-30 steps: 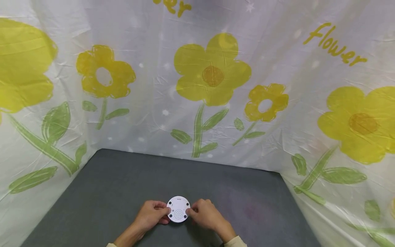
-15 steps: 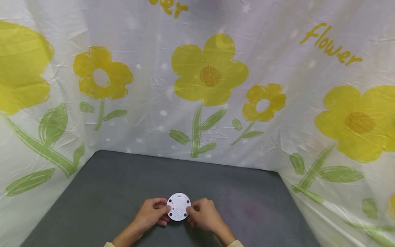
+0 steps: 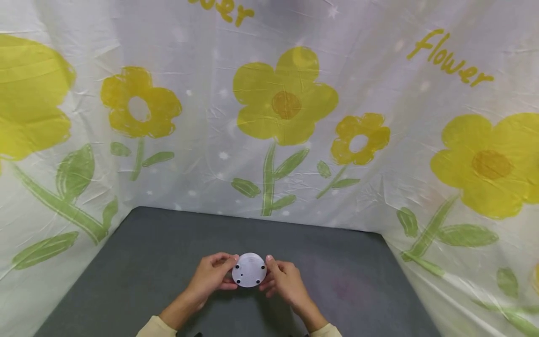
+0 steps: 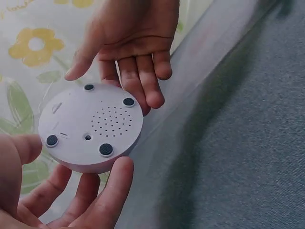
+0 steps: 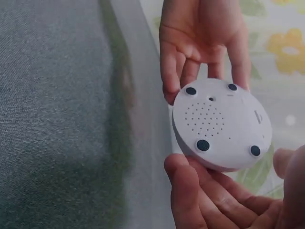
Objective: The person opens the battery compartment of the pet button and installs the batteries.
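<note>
A round white device [image 3: 249,270] with small dark feet is held up between both hands in the head view. Its underside faces the cameras, with a cluster of tiny holes and one larger hole visible in the left wrist view. My left hand [image 3: 206,277] grips it by the edge, thumb at the rim and fingers underneath. On the opposite side, my right hand [image 3: 287,283] has its thumb lifted off the rim. Relaxed right fingers [image 5: 228,195] lie close under the device's near edge in the right wrist view. The device's other face is hidden.
A dark grey tabletop [image 3: 189,238] spreads below the hands. Around its back and sides hangs a whitish curtain [image 3: 202,164] printed with yellow flowers. Pale sleeves [image 3: 156,326] show at the forearms.
The device has moved up and slightly right, and its face has tilted. My left thumb has shifted from its face to the rim, and my right thumb has come away from it.
</note>
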A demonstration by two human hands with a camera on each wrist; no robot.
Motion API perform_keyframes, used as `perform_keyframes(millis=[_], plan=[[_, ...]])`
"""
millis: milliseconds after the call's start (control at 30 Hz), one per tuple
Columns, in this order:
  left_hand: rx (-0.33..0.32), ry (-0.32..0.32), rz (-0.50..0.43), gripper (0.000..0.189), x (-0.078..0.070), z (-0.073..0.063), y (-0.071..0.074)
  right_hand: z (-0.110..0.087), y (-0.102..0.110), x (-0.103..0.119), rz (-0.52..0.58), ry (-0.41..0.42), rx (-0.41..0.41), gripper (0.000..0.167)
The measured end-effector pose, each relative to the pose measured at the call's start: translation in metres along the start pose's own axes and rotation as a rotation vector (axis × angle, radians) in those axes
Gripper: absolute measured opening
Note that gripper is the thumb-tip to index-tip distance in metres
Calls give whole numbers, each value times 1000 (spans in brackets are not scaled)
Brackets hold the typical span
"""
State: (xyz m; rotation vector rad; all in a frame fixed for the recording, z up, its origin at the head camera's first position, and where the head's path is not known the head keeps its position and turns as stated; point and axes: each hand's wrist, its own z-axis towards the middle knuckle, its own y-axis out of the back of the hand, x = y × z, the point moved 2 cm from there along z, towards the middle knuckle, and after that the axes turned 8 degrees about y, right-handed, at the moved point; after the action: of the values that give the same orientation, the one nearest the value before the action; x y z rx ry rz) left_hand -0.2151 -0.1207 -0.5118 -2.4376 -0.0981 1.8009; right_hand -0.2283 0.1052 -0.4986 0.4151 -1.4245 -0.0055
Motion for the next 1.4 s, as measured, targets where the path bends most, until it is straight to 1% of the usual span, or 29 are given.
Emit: perform_keyframes(millis=[167, 367, 533, 667, 767, 833, 1000, 1100, 1200, 1333, 1400], plan=[[69, -16, -2, 42, -5, 3, 3, 0, 4, 5, -1, 28, -30, 45], [175, -65, 85, 56, -18, 1, 7, 2, 12, 12, -23, 98, -27, 34], [265, -108, 156, 59, -26, 1, 9, 4, 23, 16, -81, 168, 17, 31], [297, -188, 255, 55, -26, 2, 9, 4, 32, 18, -127, 214, 72, 36], [289, -274, 347, 53, -25, 2, 7, 5, 36, 19, -175, 241, 108, 43], [274, -319, 397, 53, -24, 2, 5, 6, 37, 17, -214, 265, 131, 46], [180, -408, 603, 51, -18, 2, 0, 8, 37, 8, -322, 328, 165, 47], [120, -442, 720, 51, -11, 4, -4, 8, 35, -1, -364, 348, 180, 48], [88, -458, 787, 53, -1, 5, -7, 9, 33, -10, -406, 349, 208, 47], [75, -496, 843, 53, 11, 5, -9, 9, 30, -21, -442, 321, 240, 48], [68, -516, 864, 53, 16, 5, -10, 8, 28, -25, -442, 310, 244, 51]])
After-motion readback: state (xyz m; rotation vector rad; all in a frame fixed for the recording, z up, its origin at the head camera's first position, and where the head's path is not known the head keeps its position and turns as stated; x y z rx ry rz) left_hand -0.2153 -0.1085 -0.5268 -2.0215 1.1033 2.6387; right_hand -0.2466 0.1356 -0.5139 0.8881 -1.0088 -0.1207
